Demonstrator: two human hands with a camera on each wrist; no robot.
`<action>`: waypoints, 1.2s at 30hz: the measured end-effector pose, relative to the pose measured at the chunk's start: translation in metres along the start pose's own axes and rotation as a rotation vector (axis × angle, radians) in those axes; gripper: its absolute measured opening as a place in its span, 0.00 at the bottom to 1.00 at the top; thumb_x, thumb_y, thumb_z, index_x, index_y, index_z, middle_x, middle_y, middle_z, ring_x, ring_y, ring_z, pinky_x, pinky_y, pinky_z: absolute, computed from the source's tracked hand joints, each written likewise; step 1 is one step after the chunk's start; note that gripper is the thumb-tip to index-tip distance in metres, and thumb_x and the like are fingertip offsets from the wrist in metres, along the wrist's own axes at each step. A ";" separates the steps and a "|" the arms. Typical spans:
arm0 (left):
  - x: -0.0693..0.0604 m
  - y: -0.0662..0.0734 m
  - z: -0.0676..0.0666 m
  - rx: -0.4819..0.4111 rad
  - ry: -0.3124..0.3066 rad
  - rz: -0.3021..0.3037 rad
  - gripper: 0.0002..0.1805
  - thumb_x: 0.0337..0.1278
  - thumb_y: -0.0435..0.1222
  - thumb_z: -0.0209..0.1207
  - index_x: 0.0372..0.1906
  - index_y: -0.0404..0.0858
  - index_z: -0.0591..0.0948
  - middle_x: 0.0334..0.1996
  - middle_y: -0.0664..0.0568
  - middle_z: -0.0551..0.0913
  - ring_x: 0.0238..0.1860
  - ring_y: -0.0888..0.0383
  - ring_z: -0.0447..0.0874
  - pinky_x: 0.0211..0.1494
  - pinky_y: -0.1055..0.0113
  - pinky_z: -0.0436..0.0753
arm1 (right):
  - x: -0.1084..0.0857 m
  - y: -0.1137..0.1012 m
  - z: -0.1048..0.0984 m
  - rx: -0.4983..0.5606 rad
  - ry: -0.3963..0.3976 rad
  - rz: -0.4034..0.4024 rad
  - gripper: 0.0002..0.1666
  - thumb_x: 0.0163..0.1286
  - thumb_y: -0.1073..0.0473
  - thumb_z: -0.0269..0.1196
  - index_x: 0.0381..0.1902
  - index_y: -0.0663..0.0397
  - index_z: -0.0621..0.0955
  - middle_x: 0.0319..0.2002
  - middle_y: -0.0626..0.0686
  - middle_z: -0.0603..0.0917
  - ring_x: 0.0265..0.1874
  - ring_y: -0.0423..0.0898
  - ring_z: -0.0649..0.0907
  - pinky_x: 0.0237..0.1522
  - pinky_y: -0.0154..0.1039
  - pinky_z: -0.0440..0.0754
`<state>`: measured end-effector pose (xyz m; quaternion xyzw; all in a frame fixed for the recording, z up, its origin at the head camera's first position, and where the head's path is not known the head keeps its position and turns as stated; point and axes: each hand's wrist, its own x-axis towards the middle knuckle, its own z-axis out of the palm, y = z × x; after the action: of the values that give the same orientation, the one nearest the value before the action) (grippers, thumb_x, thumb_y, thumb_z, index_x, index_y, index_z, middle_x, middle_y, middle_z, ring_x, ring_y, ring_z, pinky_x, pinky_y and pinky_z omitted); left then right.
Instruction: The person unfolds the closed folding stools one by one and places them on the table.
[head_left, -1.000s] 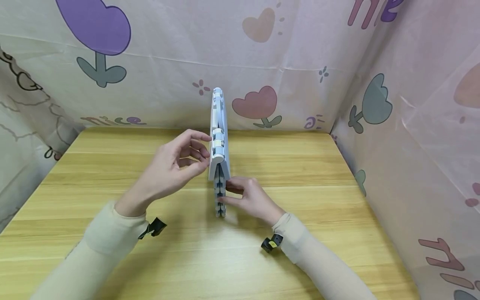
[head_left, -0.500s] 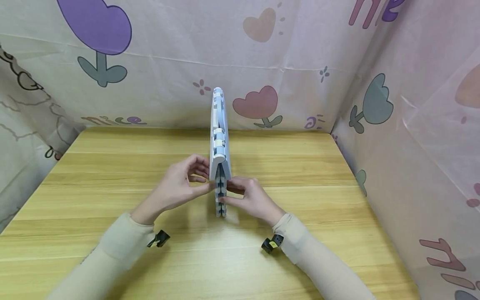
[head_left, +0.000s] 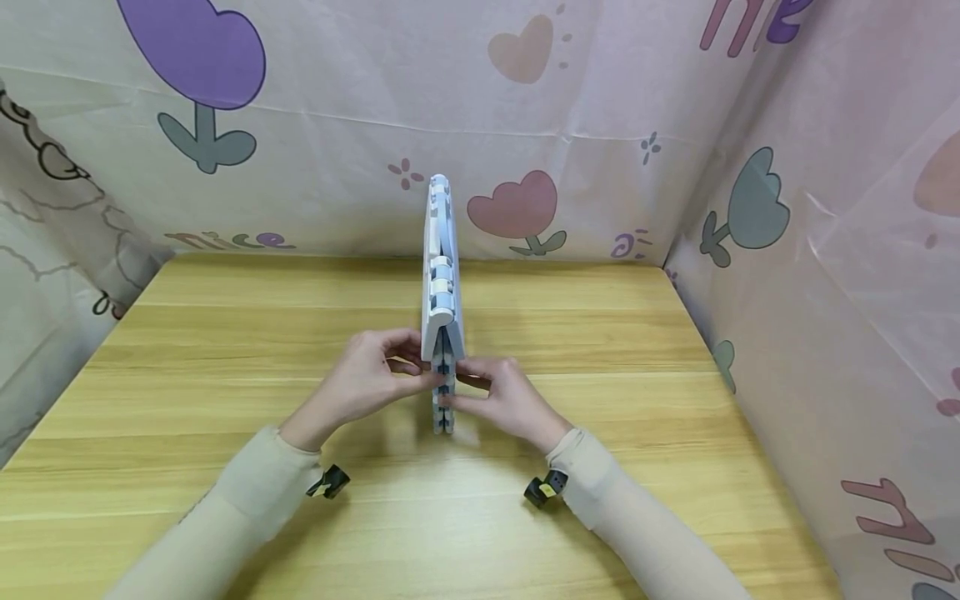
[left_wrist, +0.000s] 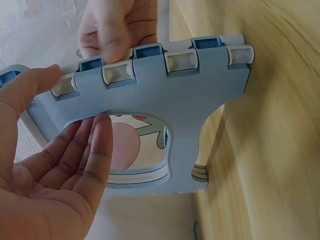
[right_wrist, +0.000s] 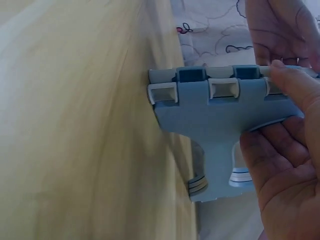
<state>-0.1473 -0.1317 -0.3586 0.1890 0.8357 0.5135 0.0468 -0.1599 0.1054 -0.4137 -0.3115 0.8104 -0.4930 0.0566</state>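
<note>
A folded blue-and-white folding step stool (head_left: 442, 287) stands edge-on on the table, its hinged edge facing me. My left hand (head_left: 367, 375) grips its lower leg panel from the left. In the left wrist view the thumb lies at the hinge knuckles, and the fingers reach to the opening of the blue leg panel (left_wrist: 185, 90). From the other side my right hand (head_left: 504, 396) holds the opposite leg panel (right_wrist: 210, 120), thumb on the hinged edge and fingers at the cutout. Some fingertips are hidden behind the panels.
The wooden table (head_left: 450, 525) extends around the stool. A printed cloth curtain (head_left: 337, 150) hangs behind the table and along both sides. Small black cameras (head_left: 546, 487) sit on both wrists.
My left hand has come down from beside the upper white part to the lower leg panel and taken hold there. The right hand and the stool stay almost still.
</note>
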 end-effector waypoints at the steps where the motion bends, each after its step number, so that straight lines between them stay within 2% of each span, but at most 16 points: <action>1: 0.000 0.000 0.000 -0.003 -0.002 0.000 0.20 0.56 0.33 0.79 0.53 0.34 0.87 0.47 0.44 0.93 0.46 0.53 0.94 0.52 0.67 0.92 | 0.000 0.000 0.000 -0.012 -0.001 0.007 0.31 0.69 0.55 0.77 0.66 0.58 0.84 0.65 0.57 0.86 0.64 0.53 0.88 0.66 0.40 0.84; 7: 0.001 -0.001 0.001 0.000 -0.003 0.004 0.19 0.56 0.32 0.78 0.52 0.34 0.87 0.47 0.44 0.93 0.45 0.53 0.94 0.51 0.64 0.93 | -0.001 0.002 -0.001 -0.045 -0.011 0.005 0.33 0.69 0.52 0.77 0.67 0.58 0.83 0.67 0.57 0.85 0.64 0.54 0.87 0.66 0.41 0.84; 14: 0.000 -0.003 0.000 0.029 0.008 0.014 0.20 0.56 0.34 0.79 0.53 0.35 0.87 0.47 0.45 0.93 0.44 0.54 0.94 0.52 0.58 0.93 | -0.002 0.002 -0.005 -0.039 -0.015 -0.009 0.33 0.68 0.55 0.77 0.67 0.62 0.82 0.66 0.61 0.85 0.64 0.57 0.87 0.66 0.41 0.84; 20: -0.001 -0.005 -0.001 0.055 0.017 0.020 0.21 0.55 0.35 0.79 0.54 0.36 0.88 0.45 0.46 0.93 0.43 0.56 0.93 0.51 0.56 0.93 | -0.006 0.006 -0.010 -0.013 -0.014 0.024 0.34 0.67 0.56 0.78 0.67 0.63 0.82 0.66 0.61 0.85 0.65 0.57 0.87 0.65 0.41 0.84; 28: -0.003 -0.009 -0.004 0.071 0.032 0.037 0.20 0.54 0.33 0.79 0.52 0.36 0.88 0.43 0.47 0.93 0.42 0.57 0.93 0.50 0.61 0.93 | -0.012 0.010 -0.019 -0.007 -0.030 0.052 0.36 0.68 0.54 0.77 0.69 0.65 0.80 0.68 0.64 0.83 0.66 0.59 0.86 0.66 0.42 0.83; 36: -0.004 -0.010 -0.006 0.084 0.040 0.036 0.19 0.53 0.33 0.79 0.51 0.36 0.88 0.42 0.47 0.93 0.42 0.56 0.92 0.51 0.51 0.93 | -0.018 0.011 -0.028 0.021 -0.045 0.095 0.35 0.70 0.57 0.75 0.70 0.65 0.79 0.70 0.64 0.81 0.69 0.60 0.84 0.69 0.46 0.82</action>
<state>-0.1476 -0.1427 -0.3649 0.1954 0.8537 0.4825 0.0131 -0.1619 0.1407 -0.4124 -0.2833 0.8174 -0.4912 0.1015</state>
